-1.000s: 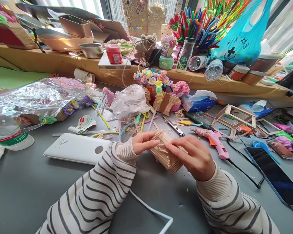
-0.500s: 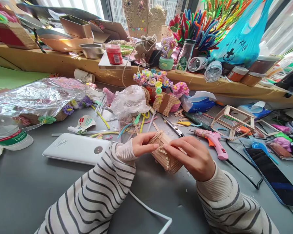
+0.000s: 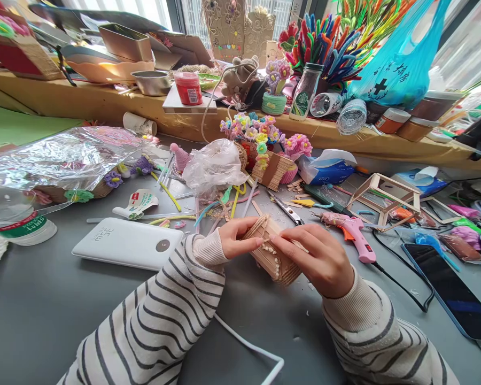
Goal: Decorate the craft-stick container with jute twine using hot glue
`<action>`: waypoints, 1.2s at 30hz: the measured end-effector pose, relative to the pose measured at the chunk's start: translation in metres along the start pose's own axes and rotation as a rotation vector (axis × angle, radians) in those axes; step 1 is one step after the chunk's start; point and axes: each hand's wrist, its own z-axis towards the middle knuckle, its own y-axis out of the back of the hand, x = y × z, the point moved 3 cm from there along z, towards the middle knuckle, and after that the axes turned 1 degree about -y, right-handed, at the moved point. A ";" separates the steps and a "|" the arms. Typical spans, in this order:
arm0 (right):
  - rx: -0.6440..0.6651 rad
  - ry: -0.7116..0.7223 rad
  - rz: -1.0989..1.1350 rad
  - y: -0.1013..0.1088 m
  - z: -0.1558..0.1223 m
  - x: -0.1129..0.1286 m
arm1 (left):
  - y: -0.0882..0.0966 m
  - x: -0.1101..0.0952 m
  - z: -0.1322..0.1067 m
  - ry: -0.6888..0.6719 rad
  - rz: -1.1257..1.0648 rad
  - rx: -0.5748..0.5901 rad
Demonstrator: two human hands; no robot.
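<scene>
A small box of wooden craft sticks (image 3: pixel 269 259), wound with twine at its ends, is held tilted over the grey table. My left hand (image 3: pixel 240 239) grips its upper left end, thumb lying along the top edge. With thumb and forefinger closed together, my right hand (image 3: pixel 316 256) pinches at the face of the box, where a piece of twine (image 3: pixel 269 248) runs in a curved, pale beaded line. What lies between those fingertips is too small to make out. Right of the box rests a pink hot glue gun (image 3: pixel 355 235); scissors (image 3: pixel 287 208) lie behind it.
To the left lies a white power bank (image 3: pixel 126 243), its cable (image 3: pixel 248 345) curving in front. A phone (image 3: pixel 451 289) and the glue gun's black cord (image 3: pixel 404 291) are at right. Behind stand a stick frame (image 3: pixel 385 200), a crumpled plastic bag (image 3: pixel 214 168) and pipe-cleaner flowers (image 3: pixel 260 133).
The view has shifted very slightly. Both hands stay on the box, with the right fingertips moved only a little along the twine.
</scene>
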 end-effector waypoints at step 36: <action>-0.062 -0.463 0.432 -0.012 -0.047 -0.013 | 0.017 -0.007 -0.007 0.038 0.168 0.039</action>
